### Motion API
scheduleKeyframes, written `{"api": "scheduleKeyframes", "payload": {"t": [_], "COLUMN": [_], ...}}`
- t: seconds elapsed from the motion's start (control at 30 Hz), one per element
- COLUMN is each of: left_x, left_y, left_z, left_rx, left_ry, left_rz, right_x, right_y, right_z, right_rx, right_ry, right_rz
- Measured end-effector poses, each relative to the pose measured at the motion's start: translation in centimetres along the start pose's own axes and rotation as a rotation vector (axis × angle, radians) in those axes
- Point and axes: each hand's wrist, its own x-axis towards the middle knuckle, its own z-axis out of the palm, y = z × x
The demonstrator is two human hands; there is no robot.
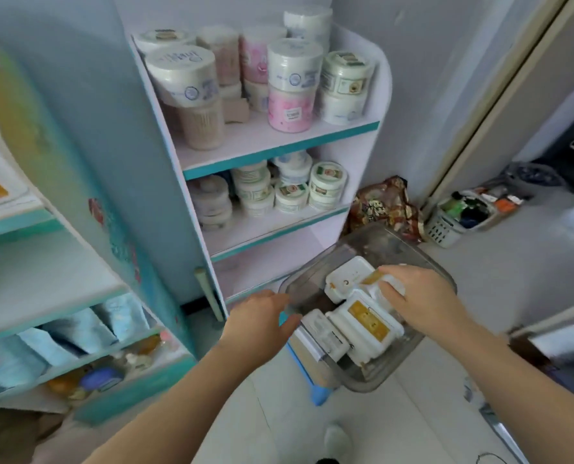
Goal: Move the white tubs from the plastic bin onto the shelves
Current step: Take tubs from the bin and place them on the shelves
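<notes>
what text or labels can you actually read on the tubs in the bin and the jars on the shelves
No text here can be read.
White tubs in the plastic bin: gold and printed labels, too blurred to read.
Round jars on the upper shelf: blue, pink and green printing, too blurred.
Jars on the middle shelf: green-framed labels, too small.
Packs on the left shelving: no legible print.

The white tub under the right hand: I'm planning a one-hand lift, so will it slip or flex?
The white tub looks rigid and boxy, so probably little flex. Its smooth lid may be slippery. The right hand spans it, so likely light.
</notes>
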Motion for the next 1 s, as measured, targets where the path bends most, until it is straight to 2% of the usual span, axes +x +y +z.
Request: {"api": "scheduleKeyframes", "payload": {"t": [0.23, 0.47, 0.77, 1.0], "left_x": [6.2, 12.8, 19.8, 21.4], "left_y": [5.2, 9.2, 7.9, 4.5], "left_z": [7.1, 12.6, 18.2, 22.9], "left_rx": [-0.033, -0.083, -0.145, -0.099], "left_ry": [-0.161, -0.212, -0.28, -0.432], "left_rz": [-0.154, -0.292, -0.428, -0.477], "right_x": [2.3, 6.9, 11.8, 12.9], "right_y": [11.2, 19.7, 24.1, 24.1], "right_z": [1.9, 5.6, 10.7, 16.3], "right_rx": [-0.029, 0.054, 0.088, 0.123], "right_ry": [-0.125, -0.196, -0.284, -0.42], "right_rz": [0.098, 0.136, 0.199, 0.242]}}
